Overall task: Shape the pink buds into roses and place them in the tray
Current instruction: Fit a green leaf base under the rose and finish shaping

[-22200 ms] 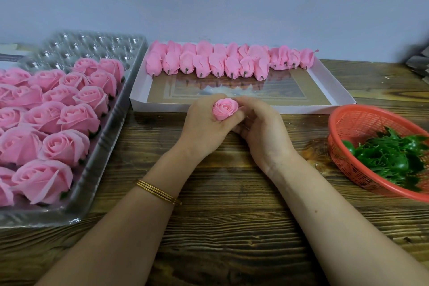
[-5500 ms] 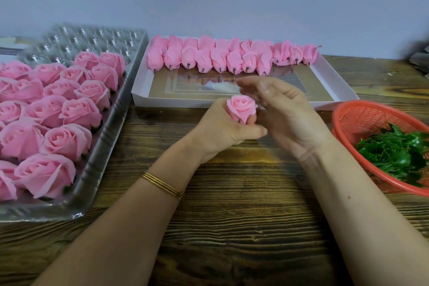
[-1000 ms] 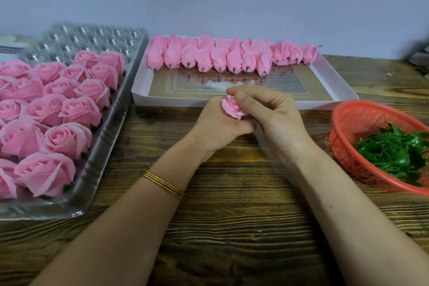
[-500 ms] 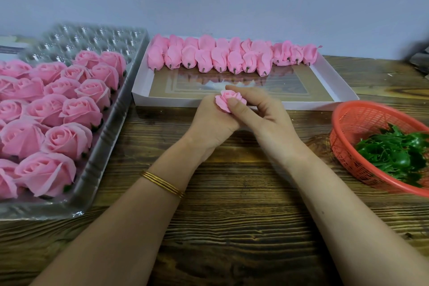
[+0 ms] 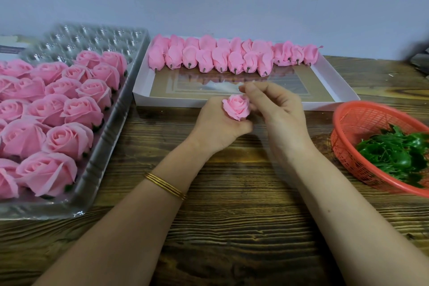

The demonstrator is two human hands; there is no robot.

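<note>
My left hand (image 5: 216, 127) grips a half-opened pink bud (image 5: 236, 107) from below, above the table in front of the white box. My right hand (image 5: 281, 111) is beside it on the right with its fingers curled. Its thumb and forefinger pinch at the bud's upper right petal edge. Several unshaped pink buds (image 5: 220, 58) lie in a row at the back of the white box (image 5: 336, 86). The clear plastic tray (image 5: 109, 141) on the left holds several finished roses (image 5: 69, 139), with bare cups at its far end.
An orange basket (image 5: 339, 123) with green leaf pieces (image 5: 394, 151) stands at the right edge. The wooden table (image 5: 232, 227) runs under my forearms. A wall stands close behind the box and tray. A gold bangle (image 5: 166, 186) circles my left wrist.
My right hand lifted off the top of the bud and moved to its upper right side. The bud now shows more fully and looks more opened. My left hand stayed roughly in place.
</note>
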